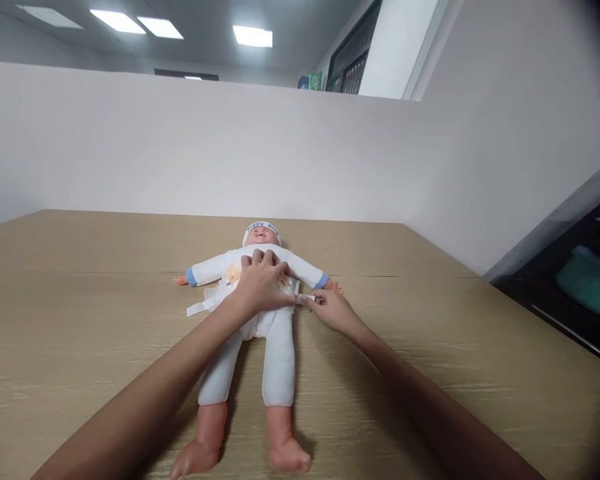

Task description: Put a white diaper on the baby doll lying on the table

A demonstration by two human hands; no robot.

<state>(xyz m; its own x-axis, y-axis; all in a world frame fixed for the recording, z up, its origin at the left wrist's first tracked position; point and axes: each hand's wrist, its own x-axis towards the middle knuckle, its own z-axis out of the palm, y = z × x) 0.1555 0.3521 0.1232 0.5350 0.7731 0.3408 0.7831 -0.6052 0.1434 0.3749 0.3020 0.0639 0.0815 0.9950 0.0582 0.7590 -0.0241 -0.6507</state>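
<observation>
A baby doll in a white suit with blue cuffs lies on its back on the wooden table, head away from me, bare feet toward me. A white nappy sits around its waist. My left hand lies on the doll's belly with fingers curled over the nappy, pressing it down. My right hand is at the doll's right-hand side and pinches a white nappy tab between fingers and thumb. Another white tab sticks out loose on the left side.
A white partition wall runs behind the table. At the right, past the table edge, is a dark crate with something teal inside.
</observation>
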